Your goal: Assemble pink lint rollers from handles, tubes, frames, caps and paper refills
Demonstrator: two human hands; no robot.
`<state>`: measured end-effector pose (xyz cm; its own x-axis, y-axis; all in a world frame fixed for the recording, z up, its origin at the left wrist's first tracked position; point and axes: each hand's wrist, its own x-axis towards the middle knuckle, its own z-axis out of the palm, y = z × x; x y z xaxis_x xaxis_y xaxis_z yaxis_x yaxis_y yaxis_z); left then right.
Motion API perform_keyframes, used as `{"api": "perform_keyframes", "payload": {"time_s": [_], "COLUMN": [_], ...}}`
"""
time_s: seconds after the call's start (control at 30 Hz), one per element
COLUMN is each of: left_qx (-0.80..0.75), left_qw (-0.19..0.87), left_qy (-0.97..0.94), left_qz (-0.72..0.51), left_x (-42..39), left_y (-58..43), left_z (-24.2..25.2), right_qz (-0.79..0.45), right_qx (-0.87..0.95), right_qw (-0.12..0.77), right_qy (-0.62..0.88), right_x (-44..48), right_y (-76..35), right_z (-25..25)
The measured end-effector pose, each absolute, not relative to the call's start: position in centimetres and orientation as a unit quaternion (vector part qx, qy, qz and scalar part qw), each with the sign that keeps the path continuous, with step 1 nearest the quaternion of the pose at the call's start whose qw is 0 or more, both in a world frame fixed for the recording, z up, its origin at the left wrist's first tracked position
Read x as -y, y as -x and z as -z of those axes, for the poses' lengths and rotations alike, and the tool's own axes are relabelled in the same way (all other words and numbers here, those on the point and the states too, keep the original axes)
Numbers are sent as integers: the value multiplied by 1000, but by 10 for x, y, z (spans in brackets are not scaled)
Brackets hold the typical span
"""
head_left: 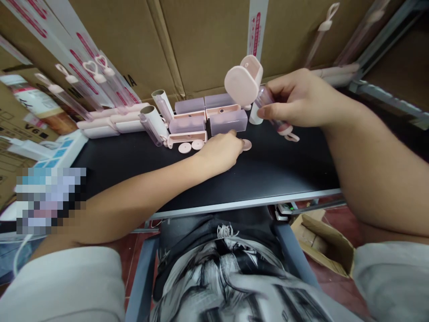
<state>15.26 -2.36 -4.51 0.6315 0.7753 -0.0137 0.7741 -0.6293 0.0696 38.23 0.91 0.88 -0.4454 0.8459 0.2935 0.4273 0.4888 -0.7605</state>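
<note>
Raised above the right part of the black table, my right hand (291, 100) is closed round a clear pink tube (268, 100) with a loop at its lower end. A pale pink part with a flat rounded face (241, 85) sits at the tube's upper end. My left hand (224, 151) is low over the table, its fingertips at a small pink disc (247, 145); its grip is partly hidden. Two more pink discs (185, 147) lie left of it. Behind are translucent purple boxes (228, 121) and an open pink tray (188, 137).
White-lined tubes (157, 123) stand left of the boxes. Pink looped pieces (109, 85) lean against cardboard (201, 40) at the back left. A bottle (36, 100), a power strip (60, 154) and a blurred-out device (50, 199) are at the left. An open carton (323, 241) is on the floor.
</note>
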Motion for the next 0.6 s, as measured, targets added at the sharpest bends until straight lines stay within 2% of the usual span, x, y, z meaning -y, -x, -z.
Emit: {"api": "perform_keyframes", "payload": {"time_s": [0.27, 0.47, 0.6], "left_qx": [-442, -441, -466], "left_qw": [-45, -36, 31], "left_qy": [-891, -895, -869], "left_qz": [-98, -62, -165], "left_x": [-1, -20, -16], "left_y": [-154, -143, -131], "left_z": [32, 33, 23], "right_qz": [-265, -302, -261], "right_qx": [778, 790, 810], "right_qw": [394, 379, 359], "right_qy": [412, 376, 384], "right_x": [-13, -14, -17], "right_y": [-380, -382, -383], "right_z": [-5, -3, 1]}}
